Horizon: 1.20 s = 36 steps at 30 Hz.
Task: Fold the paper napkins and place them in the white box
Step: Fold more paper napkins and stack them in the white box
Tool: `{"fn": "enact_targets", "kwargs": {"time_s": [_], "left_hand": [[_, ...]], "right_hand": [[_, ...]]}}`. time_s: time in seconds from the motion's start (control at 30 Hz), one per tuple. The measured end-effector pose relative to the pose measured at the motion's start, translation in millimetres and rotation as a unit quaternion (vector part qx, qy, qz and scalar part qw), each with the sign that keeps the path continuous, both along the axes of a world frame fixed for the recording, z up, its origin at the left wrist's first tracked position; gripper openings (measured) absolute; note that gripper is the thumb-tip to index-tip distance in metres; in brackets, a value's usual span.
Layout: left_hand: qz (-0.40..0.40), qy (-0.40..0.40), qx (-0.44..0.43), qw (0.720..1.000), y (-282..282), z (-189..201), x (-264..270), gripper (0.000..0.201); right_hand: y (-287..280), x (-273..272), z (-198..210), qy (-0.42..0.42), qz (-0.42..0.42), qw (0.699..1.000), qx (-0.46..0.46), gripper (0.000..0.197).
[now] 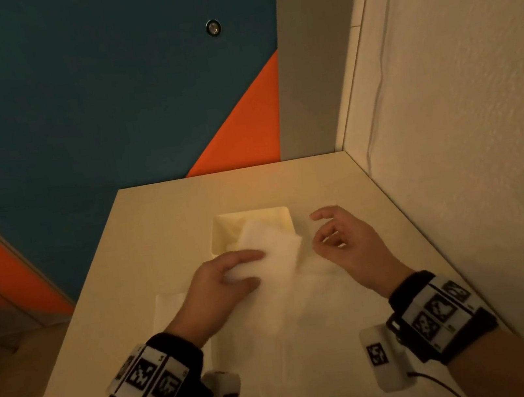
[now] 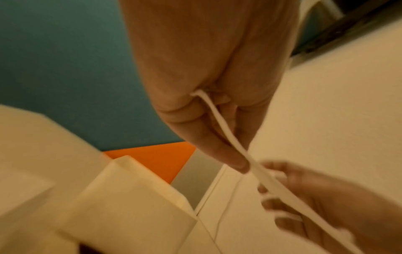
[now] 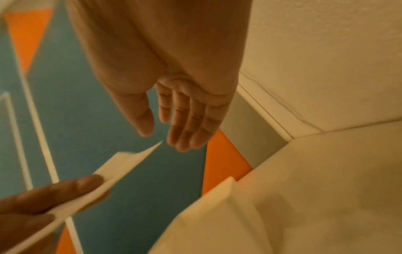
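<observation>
My left hand (image 1: 231, 273) pinches a folded white napkin (image 1: 272, 251) between thumb and fingers, holding it just in front of and partly over the white box (image 1: 222, 235). The left wrist view shows the folded napkin (image 2: 219, 120) edge-on, pinched in that hand. My right hand (image 1: 339, 237) hovers to the right of the napkin with relaxed fingers and holds nothing; in the right wrist view its fingers (image 3: 187, 123) hang straight, close to the napkin's tip (image 3: 130, 159). Unfolded napkins (image 1: 308, 328) lie flat on the table near me.
The cream table (image 1: 160, 214) stands in a corner. A white textured wall (image 1: 461, 98) borders its right side. Beyond the far and left edges lies a teal and orange floor (image 1: 84, 106).
</observation>
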<state>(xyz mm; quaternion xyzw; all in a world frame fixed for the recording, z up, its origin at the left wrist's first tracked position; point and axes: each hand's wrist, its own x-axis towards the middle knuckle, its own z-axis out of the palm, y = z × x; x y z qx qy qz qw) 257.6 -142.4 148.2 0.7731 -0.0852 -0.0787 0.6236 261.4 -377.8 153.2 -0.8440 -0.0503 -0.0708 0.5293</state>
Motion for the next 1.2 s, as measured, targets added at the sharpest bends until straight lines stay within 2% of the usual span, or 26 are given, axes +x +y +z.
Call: {"fn": "enact_targets", "kwargs": {"time_s": [0.07,0.13,0.2,0.27,0.4,0.53,0.7,0.93,1.0,1.1,1.2], "left_hand": [[0.084,0.037,-0.027,0.995,16.1,-11.7,-0.6,0.038],[0.14,0.059,0.01,0.988,33.7,-25.9,-2.4,0.036],[0.164,0.074,0.072,0.981,51.5,-42.4,-5.8,0.037],[0.171,0.09,0.12,0.974,66.6,-57.3,-10.5,0.039],[0.181,0.111,0.179,0.961,83.7,-78.3,-19.2,0.036],[0.175,0.104,0.258,0.945,84.8,-84.7,-21.7,0.038],[0.185,0.085,0.274,0.94,82.1,-82.3,-21.8,0.04],[0.179,0.075,0.331,0.923,86.0,-83.6,-15.8,0.042],[0.17,0.067,0.379,0.907,87.7,-86.7,-14.6,0.042],[0.167,0.063,0.479,0.859,87.4,-86.6,-16.8,0.044],[0.177,0.073,0.501,0.844,82.0,-81.1,-19.3,0.049]], "right_hand": [[-13.0,1.0,-21.7,0.048,-0.017,0.995,-0.08,0.034],[-25.3,-1.6,-46.7,0.115,0.006,0.975,-0.189,0.035],[-33.0,-7.0,-70.3,0.186,0.045,0.94,-0.281,0.046],[-36.2,-12.4,-89.0,0.236,0.08,0.911,-0.328,0.065],[-34.6,-16.6,-107.4,0.268,0.111,0.879,-0.379,0.092],[-33.5,-11.8,-110.5,0.249,0.127,0.855,-0.437,0.1],[-31.6,-9.1,-111.1,0.208,0.108,0.857,-0.459,0.097],[-33.1,-9.3,-111.4,0.231,0.116,0.837,-0.483,0.065],[-33.3,-8.8,-111.6,0.235,0.12,0.833,-0.486,0.059],[-33.5,-8.7,-111.6,0.238,0.123,0.833,-0.485,0.054],[-33.8,-8.1,-113.5,0.233,0.127,0.841,-0.472,0.055]]}}
